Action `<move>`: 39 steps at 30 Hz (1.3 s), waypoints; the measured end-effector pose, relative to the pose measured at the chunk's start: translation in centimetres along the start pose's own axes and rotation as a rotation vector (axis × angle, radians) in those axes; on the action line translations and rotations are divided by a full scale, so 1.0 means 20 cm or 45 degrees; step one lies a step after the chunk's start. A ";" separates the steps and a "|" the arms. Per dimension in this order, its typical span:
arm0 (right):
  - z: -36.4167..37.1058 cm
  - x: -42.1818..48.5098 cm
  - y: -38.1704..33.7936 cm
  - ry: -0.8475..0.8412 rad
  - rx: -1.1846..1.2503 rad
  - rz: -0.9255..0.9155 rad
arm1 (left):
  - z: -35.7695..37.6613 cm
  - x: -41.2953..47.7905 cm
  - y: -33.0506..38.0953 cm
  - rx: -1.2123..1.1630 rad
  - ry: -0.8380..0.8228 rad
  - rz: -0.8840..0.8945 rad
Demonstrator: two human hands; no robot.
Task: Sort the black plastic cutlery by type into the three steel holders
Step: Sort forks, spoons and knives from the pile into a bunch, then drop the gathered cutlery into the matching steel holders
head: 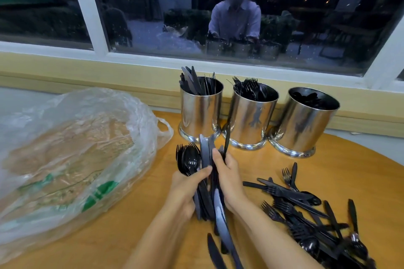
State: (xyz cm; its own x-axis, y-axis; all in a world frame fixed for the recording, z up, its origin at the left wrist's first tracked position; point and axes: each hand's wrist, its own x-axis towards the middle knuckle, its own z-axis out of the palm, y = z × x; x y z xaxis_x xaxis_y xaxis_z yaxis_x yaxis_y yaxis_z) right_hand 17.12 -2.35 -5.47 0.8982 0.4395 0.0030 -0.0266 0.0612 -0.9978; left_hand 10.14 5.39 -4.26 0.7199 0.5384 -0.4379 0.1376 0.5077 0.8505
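Steel holders (249, 113) line table (153, 203) back edge; bag (72, 148) left.

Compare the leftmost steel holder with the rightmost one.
The leftmost holder holds knives; the rightmost holder holds what look like spoons. The leftmost holder's knives stick up above its rim; the rightmost holder's contents stay below its rim. Both are shiny steel cylinders with flared bases, standing on the wooden table.
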 end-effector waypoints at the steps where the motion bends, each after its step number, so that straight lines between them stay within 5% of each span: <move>1: -0.01 0.00 0.00 -0.047 0.040 0.013 | 0.01 0.00 0.00 0.020 0.011 -0.006; 8: -0.03 0.06 0.00 -0.100 0.021 0.061 | 0.00 0.04 -0.01 0.009 0.047 -0.032; 13: -0.06 0.12 0.02 0.051 -0.135 -0.002 | 0.01 0.05 0.01 -0.068 0.008 -0.013; 18: -0.10 0.19 -0.06 0.199 0.062 -0.023 | -0.02 0.08 0.05 -0.126 0.055 0.041; 22: -0.18 0.20 -0.21 0.163 0.124 -0.124 | -0.04 0.06 0.13 -0.200 0.053 0.125; 27: -0.25 0.10 -0.33 -0.044 0.000 0.052 | -0.08 -0.02 0.21 -0.214 -0.007 0.209; 33: -0.28 -0.18 -0.32 -0.311 -0.435 0.254 | -0.16 -0.17 0.19 -0.229 -0.046 0.218; 39: -0.25 -0.55 -0.29 -0.553 -1.209 0.161 | -0.24 -0.34 0.08 -0.227 -0.031 0.207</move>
State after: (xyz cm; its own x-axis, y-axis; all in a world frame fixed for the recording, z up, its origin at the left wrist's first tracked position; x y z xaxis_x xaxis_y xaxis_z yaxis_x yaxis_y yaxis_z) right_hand 9.68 -12.01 -0.01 0.6736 0.6885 -0.2689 0.4143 -0.6530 -0.6340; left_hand 2.14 5.72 -1.38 0.7395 0.6074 -0.2902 -0.1021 0.5273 0.8435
